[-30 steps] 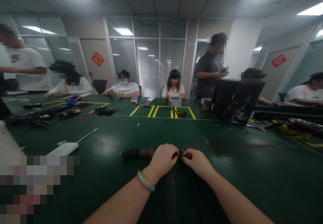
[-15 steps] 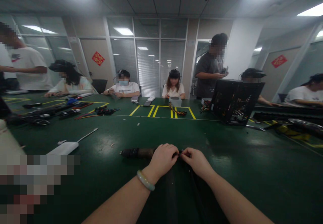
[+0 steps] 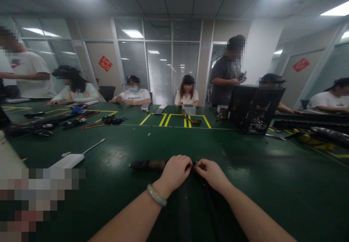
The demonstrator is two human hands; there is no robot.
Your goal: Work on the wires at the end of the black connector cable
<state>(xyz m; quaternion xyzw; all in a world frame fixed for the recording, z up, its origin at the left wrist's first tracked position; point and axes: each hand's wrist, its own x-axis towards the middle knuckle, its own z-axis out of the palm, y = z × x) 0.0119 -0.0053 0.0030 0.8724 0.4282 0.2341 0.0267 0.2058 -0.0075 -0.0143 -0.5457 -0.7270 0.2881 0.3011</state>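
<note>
**Lower centre of the frame: both hands closed on one small joint**

Low in the middle of the frame, the left hand [image 3: 176, 171] and the right hand [image 3: 211, 173] meet fingertip to fingertip over the dark green table top [image 3: 272, 183]. Each is closed in a pinch on a small dark fitting [image 3: 193, 166], which sits in the narrow gap between them. The left wrist wears a pale green bead bracelet [image 3: 156, 194].

A dark ribbed cylinder [image 3: 148, 165] lies flat on the table and runs out to the left from under the left hand's knuckles. Black sleeved cables [image 3: 185, 205] run from the pinch down to the bottom edge of the frame, between the two forearms.

As for progress, the parts have been brought together at one spot and both hands grip there, so the work looks to be in its middle. The fingers hide the joint, so I cannot tell whether the fitting is seated, half in or coming apart. Nothing finished lies set aside near the hands.

At left centre rests a flat white box with a thin antenna [image 3: 68, 160], well apart from the hands. Far across the table are yellow tape rectangles [image 3: 174, 120], and at upper right an open black metal chassis [image 3: 253, 109]. Other people sit along the far edge.
</note>
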